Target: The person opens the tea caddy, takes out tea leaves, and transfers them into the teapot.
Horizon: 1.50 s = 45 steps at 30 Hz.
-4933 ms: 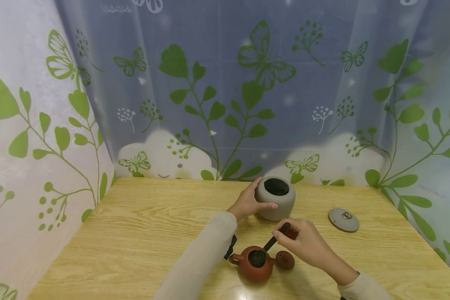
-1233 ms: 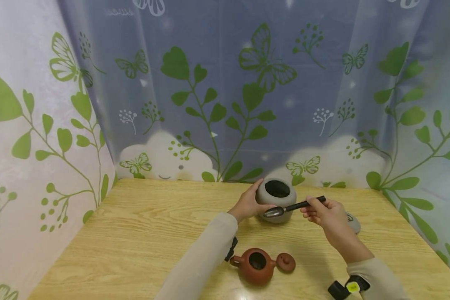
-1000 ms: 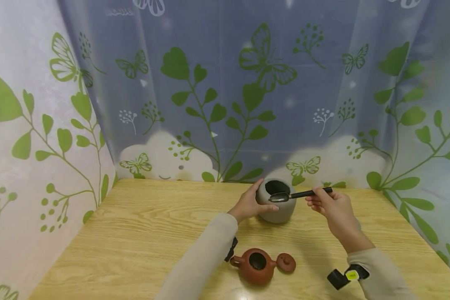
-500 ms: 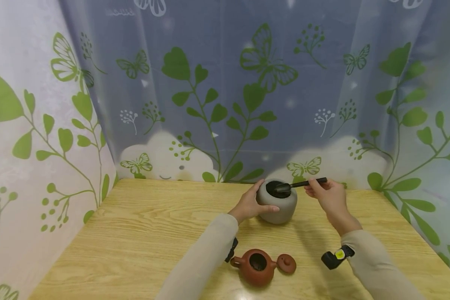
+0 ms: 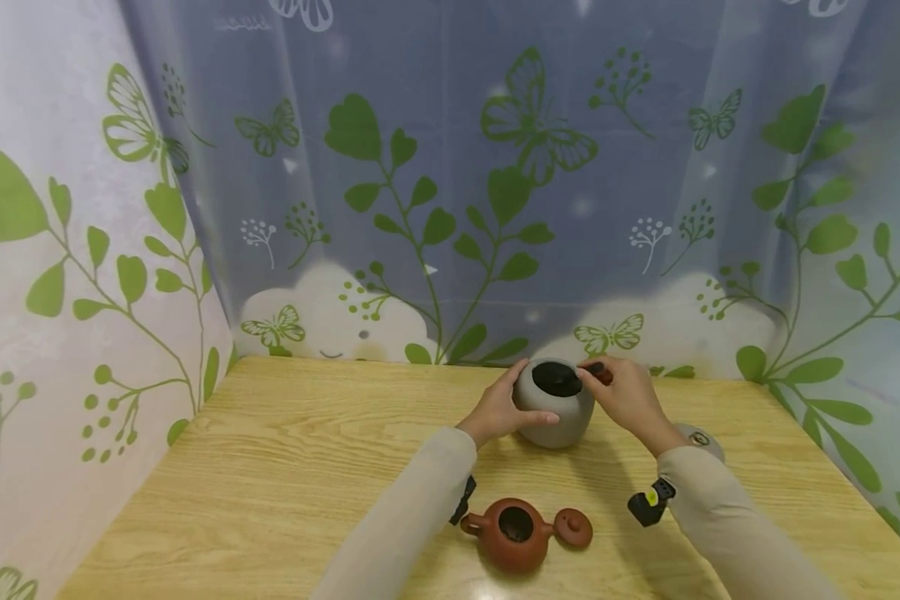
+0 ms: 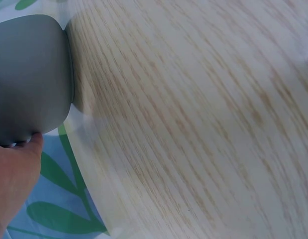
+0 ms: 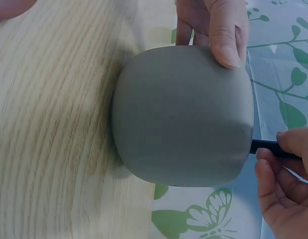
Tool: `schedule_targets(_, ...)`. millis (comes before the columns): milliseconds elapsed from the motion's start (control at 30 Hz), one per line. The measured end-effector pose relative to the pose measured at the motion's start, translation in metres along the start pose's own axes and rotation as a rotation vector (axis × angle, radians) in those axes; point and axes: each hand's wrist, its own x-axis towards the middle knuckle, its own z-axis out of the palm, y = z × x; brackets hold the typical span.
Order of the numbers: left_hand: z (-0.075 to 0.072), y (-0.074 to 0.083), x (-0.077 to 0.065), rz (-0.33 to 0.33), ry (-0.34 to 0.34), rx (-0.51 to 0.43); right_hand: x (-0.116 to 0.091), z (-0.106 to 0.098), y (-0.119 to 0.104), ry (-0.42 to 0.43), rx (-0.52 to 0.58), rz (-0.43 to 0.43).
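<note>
A pale wooden table (image 5: pixel 322 442) runs back to a blue curtain (image 5: pixel 435 167) printed with green leaves and butterflies. The person's left hand (image 5: pixel 501 408) curves round the side of a squat jar (image 5: pixel 558 423), smooth matte grey, round-shouldered, its wide mouth dark inside. Over that mouth, the right hand (image 5: pixel 628 398) pinches a slim black handle (image 7: pixel 267 148) between thumb and fingers, its far end hidden in the jar. Beside the right wrist lies a grey lid (image 5: pixel 703 440), partly covered. Nearer me, between the forearms, sits a reddish-brown teapot (image 5: pixel 512 552), uncovered, its small lid (image 5: pixel 573 528) by the spout.
</note>
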Motion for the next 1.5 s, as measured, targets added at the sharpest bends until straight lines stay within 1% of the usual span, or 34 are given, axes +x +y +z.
schedule_targets(133, 0.0, -0.001, 0.001, -0.003, -0.002, 0.0, 0.001, 0.001, -0.001, -0.04, -0.004, 0.014)
schedule_targets(267, 0.0, -0.001, 0.0, -0.002, -0.001, -0.002, 0.001, -0.001, -0.001, -0.059, 0.04, 0.054)
schedule_targets(333, 0.0, 0.0, 0.001, -0.003, -0.002, -0.001, 0.0, -0.003, -0.001, -0.04, 0.067, 0.08)
schedule_targets(467, 0.001, 0.0, 0.002, -0.008, 0.002, 0.006, -0.001, -0.006, 0.0, 0.034, 0.082, 0.114)
schedule_targets(567, 0.001, -0.001, 0.003, -0.009, 0.007, 0.003, 0.0, -0.007, 0.002, 0.079, 0.084, 0.115)
schedule_targets(667, 0.0, -0.001, 0.003, -0.01, 0.007, 0.001, 0.0, -0.004, 0.004, 0.097, 0.074, 0.096)
schedule_targets(833, 0.0, 0.0, 0.001, -0.008, 0.003, -0.002, 0.001, 0.004, 0.006, 0.073, 0.019, 0.055)
schedule_targets(967, 0.001, -0.001, 0.001, -0.009, 0.0, -0.005, 0.001, 0.006, 0.007, 0.024, 0.003, 0.03)
schedule_targets(1133, 0.0, -0.001, 0.001, -0.01, 0.003, -0.009, 0.003, 0.004, 0.007, -0.04, 0.005, 0.003)
schedule_targets(1200, 0.0, -0.001, 0.001, -0.012, 0.003, -0.011, 0.003, 0.003, 0.006, -0.057, 0.013, 0.019)
schedule_targets(1400, 0.0, 0.001, 0.0, -0.011, 0.005, -0.012, 0.002, 0.0, 0.005, -0.102, 0.078, 0.145)
schedule_targets(1500, 0.0, 0.002, 0.0, -0.012, 0.007, -0.015, 0.002, -0.001, 0.004, -0.108, 0.135, 0.202)
